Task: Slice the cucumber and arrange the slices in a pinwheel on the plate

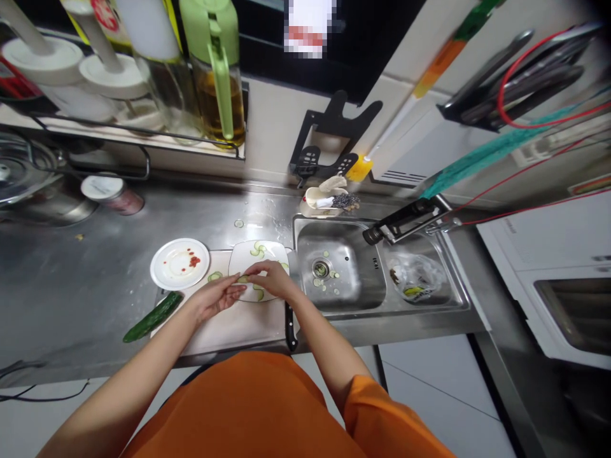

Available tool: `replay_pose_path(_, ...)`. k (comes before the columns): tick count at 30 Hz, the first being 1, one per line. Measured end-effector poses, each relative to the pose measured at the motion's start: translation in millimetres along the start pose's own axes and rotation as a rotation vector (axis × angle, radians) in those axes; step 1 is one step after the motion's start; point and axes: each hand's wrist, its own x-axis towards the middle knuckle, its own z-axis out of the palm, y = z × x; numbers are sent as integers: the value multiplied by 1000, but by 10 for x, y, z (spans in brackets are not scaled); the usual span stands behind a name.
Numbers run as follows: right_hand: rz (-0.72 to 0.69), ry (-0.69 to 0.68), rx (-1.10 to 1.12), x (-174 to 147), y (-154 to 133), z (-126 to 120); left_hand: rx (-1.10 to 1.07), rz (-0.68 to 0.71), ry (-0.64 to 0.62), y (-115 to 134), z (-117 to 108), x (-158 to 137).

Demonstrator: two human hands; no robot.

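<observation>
Over the front-left part of a white squarish plate (281, 251), both hands meet at a few thin cucumber slices (243, 278). My left hand (217, 299) pinches them from the left, its lower fingers loosely curled. From the right, my right hand (272, 280) grips the same slices with its fingertips. Curved groups of cucumber slices lie spaced around the plate, which rests on a pale cutting board (233, 327). More slices (214, 276) sit on the board left of the plate. A cut cucumber (153, 317) lies beside my left forearm.
A round white plate (174, 275) holds small red pieces. Along the board's right edge lies a black-handled knife (291, 329). The steel sink (353, 286) has slices around its drain, and a plastic bag (417, 277) sits in the right basin. Bottles (219, 95) stand on a shelf.
</observation>
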Motion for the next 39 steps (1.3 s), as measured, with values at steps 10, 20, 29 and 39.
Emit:
replay_pose_path(10,130,-70,-2,-64,250,-201,65,79,28,-67,189,57)
replay_pose_path(20,290,-104,-646,-52,198,-138,1002,465,279,-321,232,133)
replay_pose_path(29,286,-175,-818,-59,148,-100,1159,479,270,-348,250,151)
replay_pose_path(39,277,-184,-875,-76,139,-78,1282,453,278,-355,279,150)
